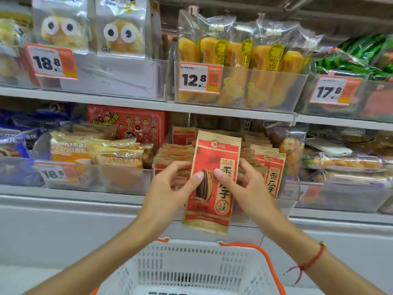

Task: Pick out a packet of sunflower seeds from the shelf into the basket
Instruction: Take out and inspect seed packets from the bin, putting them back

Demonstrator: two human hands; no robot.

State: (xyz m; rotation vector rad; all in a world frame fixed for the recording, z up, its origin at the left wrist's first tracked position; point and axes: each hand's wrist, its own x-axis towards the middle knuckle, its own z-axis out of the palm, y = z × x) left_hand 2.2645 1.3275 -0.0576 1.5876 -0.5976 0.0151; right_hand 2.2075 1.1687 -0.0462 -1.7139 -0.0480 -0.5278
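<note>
A red and gold packet of sunflower seeds [214,158] with a big seed printed on it is held upright in front of the lower shelf. My left hand [170,188] pinches its left side, thumb on the front and fingers behind. On the other side my right hand [244,186] grips the right edge the same way. More of the same packets [270,167] stand in rows in a clear tray behind. The white basket [191,267] with orange handles sits directly below the packet, near the bottom of the view.
Bread packs [95,150] fill the lower shelf at the left, and other wrapped snacks [344,160] at the right. The upper shelf holds bagged buns, yellow sticks [240,54] and price tags. A white shelf ledge [70,201] runs across in front.
</note>
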